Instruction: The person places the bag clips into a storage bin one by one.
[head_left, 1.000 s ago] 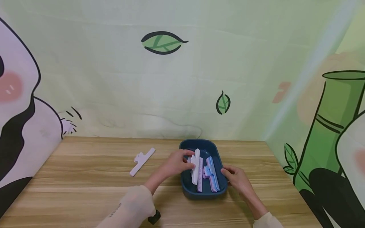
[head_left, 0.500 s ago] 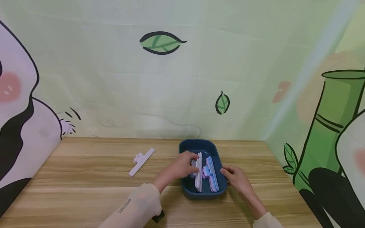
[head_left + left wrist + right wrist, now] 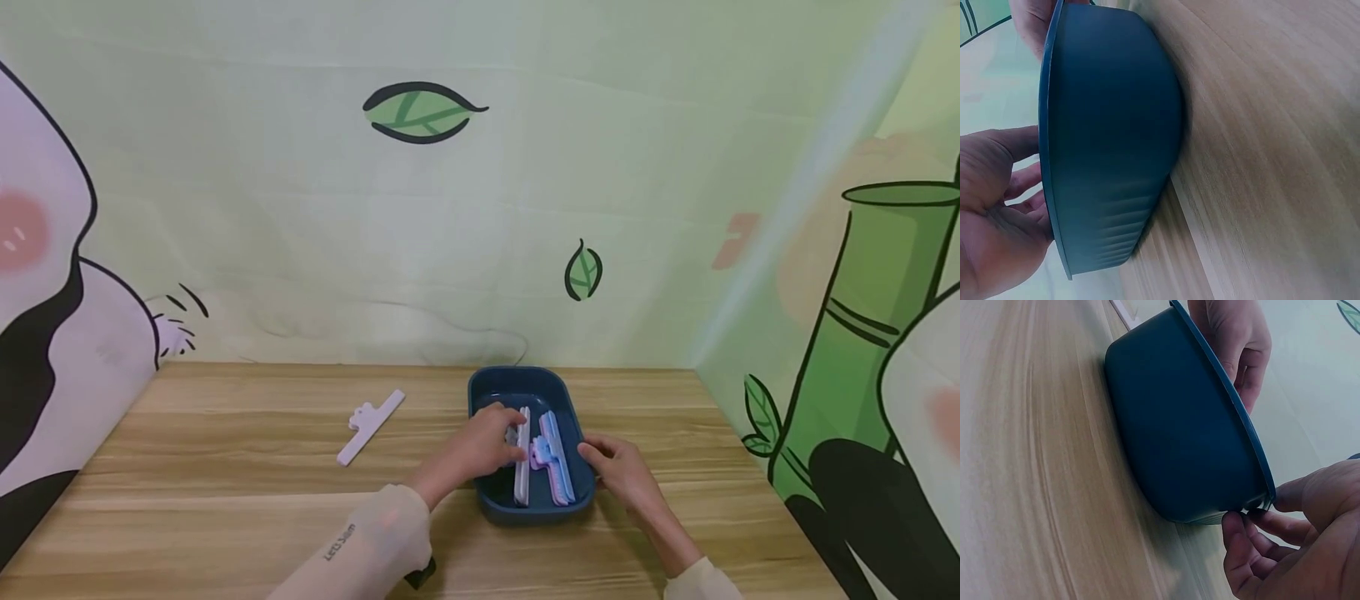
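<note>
A dark blue plastic basin stands on the wooden table. My left hand reaches over its left rim and pinches a white bar clip low inside the basin. Right beside that one lies a pair of blue and pink-purple bar clips, close together. In the left wrist view the basin wall hides what the left fingers hold. My right hand grips the basin's right rim; in the right wrist view its thumb is at the rim and the fingers are underneath.
A pale bar clip lies on the table left of the basin. A printed cloth wall with leaves stands behind the table. A dark object sits under the left sleeve.
My left hand has lowered the white clip into the basin and moved slightly right, over the lilac clip there, which is now covered. The right hand keeps its hold on the rim.
</note>
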Demonstrator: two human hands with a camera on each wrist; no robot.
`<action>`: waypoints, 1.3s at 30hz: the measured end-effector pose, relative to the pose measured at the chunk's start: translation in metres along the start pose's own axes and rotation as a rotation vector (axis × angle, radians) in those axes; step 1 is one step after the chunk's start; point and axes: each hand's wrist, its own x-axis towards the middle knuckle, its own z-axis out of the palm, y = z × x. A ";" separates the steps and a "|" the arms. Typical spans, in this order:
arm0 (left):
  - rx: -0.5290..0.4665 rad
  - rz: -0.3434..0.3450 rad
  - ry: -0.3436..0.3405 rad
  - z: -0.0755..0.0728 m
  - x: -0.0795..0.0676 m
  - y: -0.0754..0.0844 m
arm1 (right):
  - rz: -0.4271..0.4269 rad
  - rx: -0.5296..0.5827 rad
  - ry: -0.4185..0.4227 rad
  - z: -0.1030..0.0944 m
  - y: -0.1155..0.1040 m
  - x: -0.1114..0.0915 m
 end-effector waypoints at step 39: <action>-0.228 0.102 0.275 -0.025 -0.022 -0.030 | 0.018 -0.002 -0.004 0.002 -0.003 0.001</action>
